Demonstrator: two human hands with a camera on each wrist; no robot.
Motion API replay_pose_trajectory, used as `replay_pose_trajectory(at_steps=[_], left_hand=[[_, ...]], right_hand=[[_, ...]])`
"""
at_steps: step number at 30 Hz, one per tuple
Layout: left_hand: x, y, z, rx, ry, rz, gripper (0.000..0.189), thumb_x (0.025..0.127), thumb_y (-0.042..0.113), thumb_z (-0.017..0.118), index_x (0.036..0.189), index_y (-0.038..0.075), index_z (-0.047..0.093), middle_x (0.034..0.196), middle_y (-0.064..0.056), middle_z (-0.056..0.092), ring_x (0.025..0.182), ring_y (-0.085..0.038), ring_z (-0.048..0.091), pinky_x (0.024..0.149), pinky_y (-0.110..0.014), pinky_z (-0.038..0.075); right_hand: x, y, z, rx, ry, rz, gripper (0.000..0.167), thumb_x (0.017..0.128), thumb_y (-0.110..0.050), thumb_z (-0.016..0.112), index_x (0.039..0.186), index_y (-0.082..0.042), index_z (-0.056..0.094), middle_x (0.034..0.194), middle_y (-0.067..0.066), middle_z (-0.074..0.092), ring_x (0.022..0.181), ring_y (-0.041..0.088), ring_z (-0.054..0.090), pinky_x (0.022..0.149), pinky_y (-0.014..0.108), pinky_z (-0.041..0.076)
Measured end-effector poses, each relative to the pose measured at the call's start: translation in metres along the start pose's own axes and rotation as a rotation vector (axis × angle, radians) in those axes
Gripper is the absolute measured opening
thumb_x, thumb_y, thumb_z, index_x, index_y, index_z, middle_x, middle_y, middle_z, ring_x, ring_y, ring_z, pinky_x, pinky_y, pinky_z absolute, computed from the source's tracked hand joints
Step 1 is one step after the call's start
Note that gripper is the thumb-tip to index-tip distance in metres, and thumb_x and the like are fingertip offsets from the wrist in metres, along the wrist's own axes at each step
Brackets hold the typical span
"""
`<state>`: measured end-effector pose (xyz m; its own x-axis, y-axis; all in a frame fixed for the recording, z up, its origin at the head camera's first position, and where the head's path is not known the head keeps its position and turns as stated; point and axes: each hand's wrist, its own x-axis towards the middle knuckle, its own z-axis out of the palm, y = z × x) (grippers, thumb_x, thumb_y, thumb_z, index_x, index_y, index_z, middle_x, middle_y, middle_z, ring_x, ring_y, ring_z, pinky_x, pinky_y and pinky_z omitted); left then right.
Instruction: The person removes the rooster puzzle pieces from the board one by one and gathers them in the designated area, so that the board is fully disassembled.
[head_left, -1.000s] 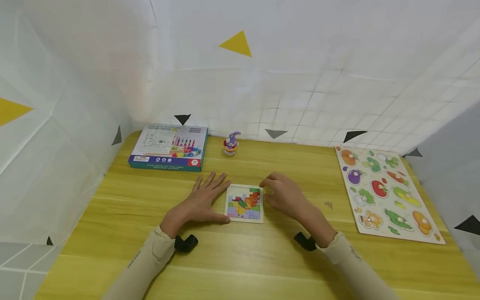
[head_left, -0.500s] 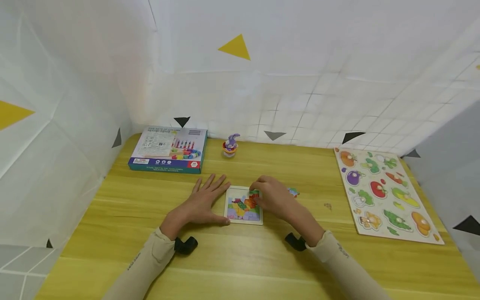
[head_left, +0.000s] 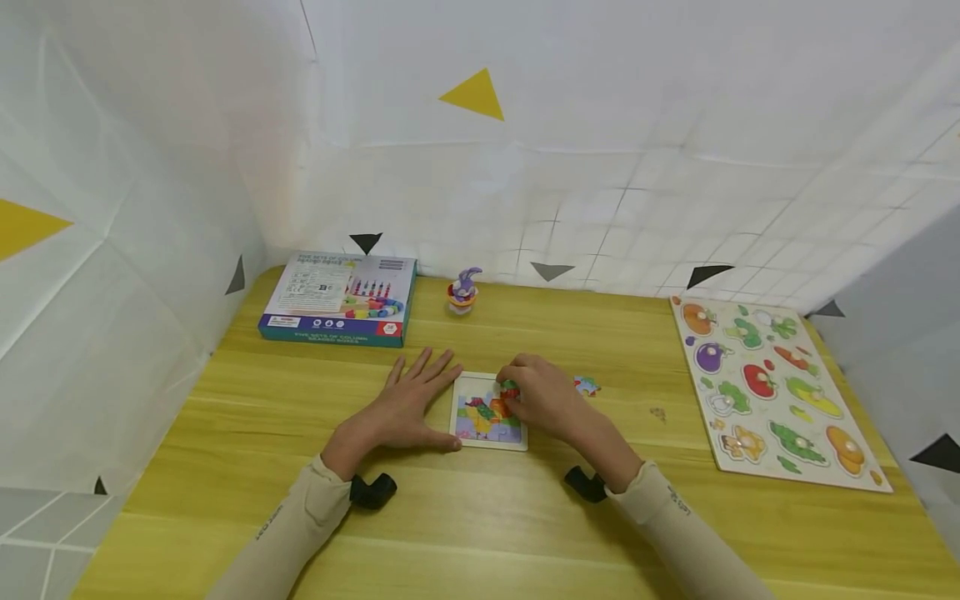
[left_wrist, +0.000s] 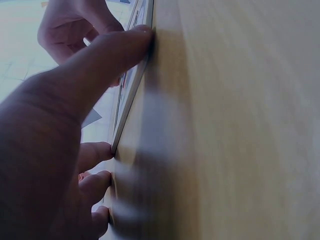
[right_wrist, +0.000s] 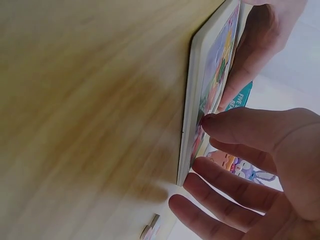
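Observation:
A small square jigsaw puzzle (head_left: 480, 419) in a pale frame lies on the table, its picture bright and many-coloured. The upper left of its tray looks bare and whitish. My left hand (head_left: 401, 406) is spread flat beside it, thumb and index fingertip touching the frame's left side. Over the upper right corner, my right hand (head_left: 551, 398) pinches a green and red puzzle piece (head_left: 510, 388) between thumb and index finger; the hand covers part of it. In the right wrist view the right thumb (right_wrist: 240, 127) touches the puzzle's surface. A loose puzzle piece (head_left: 587, 385) lies just beyond the right hand.
A boxed bead set (head_left: 337, 298) lies at the back left. Near it stands a purple rabbit figure (head_left: 463, 292). On the right is a wooden vegetable peg board (head_left: 776, 392). White sheeting (head_left: 585, 167) rises behind the table.
My right hand has moved left from beside the frame onto its upper right corner, uncovering the loose piece behind it. The left hand stays in place.

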<state>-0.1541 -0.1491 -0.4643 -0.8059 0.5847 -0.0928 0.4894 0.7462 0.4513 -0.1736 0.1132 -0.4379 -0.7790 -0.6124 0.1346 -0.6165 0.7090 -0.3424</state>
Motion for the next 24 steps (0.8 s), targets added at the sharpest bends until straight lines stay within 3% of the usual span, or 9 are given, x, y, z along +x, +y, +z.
replay_pose_trajectory(at_steps=[10,24], left_hand=[[0.0006,-0.0001,0.0003,0.001,-0.008,-0.006,0.111,0.078,0.071,0.071,0.162,0.018,0.021,0.168,-0.006,0.006,0.152,-0.034,-0.004,0.117,-0.061,-0.006],[0.0005,0.0000,0.0002,-0.012,-0.007,-0.004,0.110,0.078,0.069,0.071,0.162,0.018,0.021,0.168,-0.006,0.007,0.152,-0.033,-0.004,0.117,-0.060,-0.007]], right_hand=[[0.0013,0.0002,0.0013,-0.017,-0.027,-0.009,0.014,0.082,-0.006,0.078,0.095,-0.013,0.080,0.095,0.002,0.064,0.084,0.017,0.058,0.072,0.033,0.053],[0.0009,-0.0002,0.0018,-0.043,-0.028,-0.018,0.010,0.083,-0.007,0.078,0.088,-0.016,0.077,0.097,0.002,0.063,0.088,0.020,0.058,0.070,0.032,0.052]])
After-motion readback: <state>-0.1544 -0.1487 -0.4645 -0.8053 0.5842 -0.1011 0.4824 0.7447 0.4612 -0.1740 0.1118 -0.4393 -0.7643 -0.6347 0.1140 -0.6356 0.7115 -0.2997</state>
